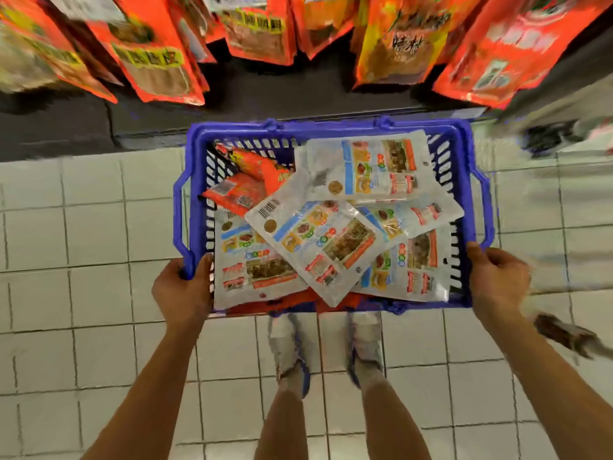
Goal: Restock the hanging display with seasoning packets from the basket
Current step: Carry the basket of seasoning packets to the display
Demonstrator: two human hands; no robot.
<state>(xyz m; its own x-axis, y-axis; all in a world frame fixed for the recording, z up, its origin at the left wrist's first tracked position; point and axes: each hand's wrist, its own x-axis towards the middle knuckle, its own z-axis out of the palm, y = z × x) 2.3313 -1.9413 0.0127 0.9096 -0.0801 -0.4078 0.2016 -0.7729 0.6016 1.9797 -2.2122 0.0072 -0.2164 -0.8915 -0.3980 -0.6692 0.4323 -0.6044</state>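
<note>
Both hands grasp the blue basket at its near corners. On the left, the left hand curls round the near-left corner of the rim, fingers wrapped over the outer edge and thumb lying along the top beside the packets. On the right, the right hand clasps the near-right corner, thumb up on the rim and fingers bent down over the outside wall. Neither hand touches a packet.

Largest in view is the white tiled floor, with dark grout lines, running under the basket and the person's legs. Along its far edge lies a dark base strip beneath the display. Above that strip hangs a row of orange-red seasoning packets, spread across the whole far side of the view and blurred by motion.

The basket sits between the arms, its far rim close to the dark strip and its near rim above two pale shoes. Its slotted side walls carry a folded handle on each side.

Inside it, white seasoning packets with coloured food pictures and barcodes lie loosely overlapped, covering most of the basket from the near edge to the far-right corner. A few red packets lie in the far-left corner, partly under the white ones, and more red shows beneath the pile at the near edge.

A dark, blurred object lies on the floor beside the right forearm; what it is cannot be told.
</note>
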